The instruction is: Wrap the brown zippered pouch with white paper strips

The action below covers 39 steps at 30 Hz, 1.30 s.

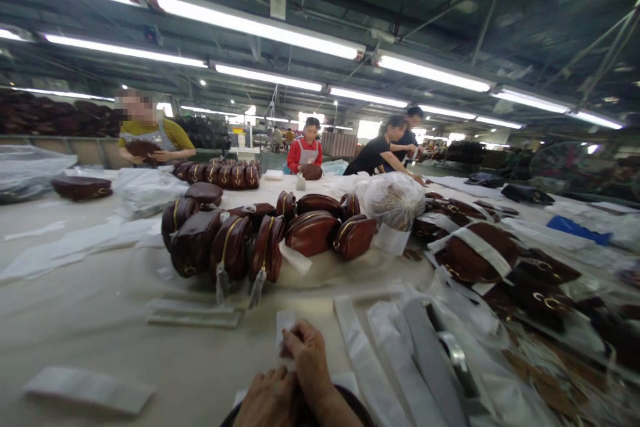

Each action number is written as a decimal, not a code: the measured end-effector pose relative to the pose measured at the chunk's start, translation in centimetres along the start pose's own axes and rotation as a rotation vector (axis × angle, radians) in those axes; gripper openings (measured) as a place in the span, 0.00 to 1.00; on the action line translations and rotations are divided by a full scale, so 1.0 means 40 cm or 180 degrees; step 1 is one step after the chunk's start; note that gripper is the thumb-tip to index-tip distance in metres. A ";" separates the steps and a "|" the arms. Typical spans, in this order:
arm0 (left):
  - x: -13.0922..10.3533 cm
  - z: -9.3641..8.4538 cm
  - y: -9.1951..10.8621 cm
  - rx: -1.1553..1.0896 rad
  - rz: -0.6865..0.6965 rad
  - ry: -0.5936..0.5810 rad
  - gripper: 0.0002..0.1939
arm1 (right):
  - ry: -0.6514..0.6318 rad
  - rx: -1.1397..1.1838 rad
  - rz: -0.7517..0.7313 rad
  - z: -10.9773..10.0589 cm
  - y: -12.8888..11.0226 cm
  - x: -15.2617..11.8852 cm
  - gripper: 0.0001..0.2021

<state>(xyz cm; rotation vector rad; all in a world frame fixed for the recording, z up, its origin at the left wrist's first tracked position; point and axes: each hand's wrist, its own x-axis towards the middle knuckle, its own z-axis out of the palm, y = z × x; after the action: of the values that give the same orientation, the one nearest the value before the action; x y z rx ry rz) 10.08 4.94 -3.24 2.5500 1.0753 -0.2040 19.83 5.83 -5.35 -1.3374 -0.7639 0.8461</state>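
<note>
My right hand (309, 359) is closed, thumb and fingers pinched at the lower end of a small white paper slip (286, 321). Just beside it, my left hand (267, 395) has its fingers bent over a dark bag (354, 404) at the bottom edge. Both hands hide most of that bag, so only its rounded dark rim shows. Beyond my hands stands a cluster of brown leather bags with gold zips; one bag (311, 233) faces me, and a neighbouring bag (267, 247) has a wrapped zip pull hanging down.
White strips (357, 347) and a grey strip (425, 353) lie to my right, near heaped brown bags (480, 252). A folded white strip (90, 389) lies at left. A plastic-wrapped bundle (393, 200) stands behind. Several people work across the table, one in a red top (304, 155).
</note>
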 end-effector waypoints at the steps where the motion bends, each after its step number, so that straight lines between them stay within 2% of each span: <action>1: -0.011 -0.005 0.004 -0.0124 -0.0003 0.0092 0.17 | -0.0015 0.0030 0.0037 -0.002 -0.004 -0.002 0.15; 4: -0.031 -0.021 0.012 -0.0421 -0.0078 0.0280 0.13 | -0.0110 0.0144 0.0173 -0.010 -0.015 -0.008 0.15; 9: -0.033 -0.023 0.001 -0.0611 -0.0122 0.0310 0.11 | -0.0311 0.0311 0.0330 -0.021 -0.031 -0.007 0.17; 13: -0.032 -0.016 -0.005 -0.0904 0.0018 0.0694 0.08 | -0.0396 0.0363 0.0358 -0.027 -0.044 -0.013 0.17; 17: -0.026 -0.013 -0.007 -0.1322 -0.0108 0.0872 0.04 | -0.0434 0.0485 0.0436 -0.031 -0.048 -0.015 0.17; 23: -0.017 -0.016 -0.014 -0.1688 -0.0735 0.1114 0.26 | -0.0456 0.0728 0.0482 -0.037 -0.047 -0.016 0.15; 26: -0.014 -0.017 -0.022 -0.1908 -0.0696 0.1037 0.27 | -0.0538 0.0898 0.0413 -0.041 -0.054 -0.015 0.14; 31: -0.013 -0.018 -0.026 -0.1872 -0.0603 0.0785 0.09 | -0.0474 0.1081 0.0153 -0.055 -0.093 -0.020 0.12; 36: -0.001 -0.014 -0.029 -0.1508 -0.0525 0.0646 0.06 | -0.0623 0.0757 -0.0082 -0.071 -0.134 -0.064 0.10; 39: 0.012 -0.003 -0.041 -0.1463 -0.0298 0.0588 0.07 | -0.0755 0.0272 -0.0489 -0.083 -0.136 -0.108 0.07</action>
<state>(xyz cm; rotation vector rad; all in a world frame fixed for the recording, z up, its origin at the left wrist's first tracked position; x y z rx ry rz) 9.24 6.38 -3.70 2.1369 1.1535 0.2358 20.97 0.21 -0.21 -1.0995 -0.9913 0.9134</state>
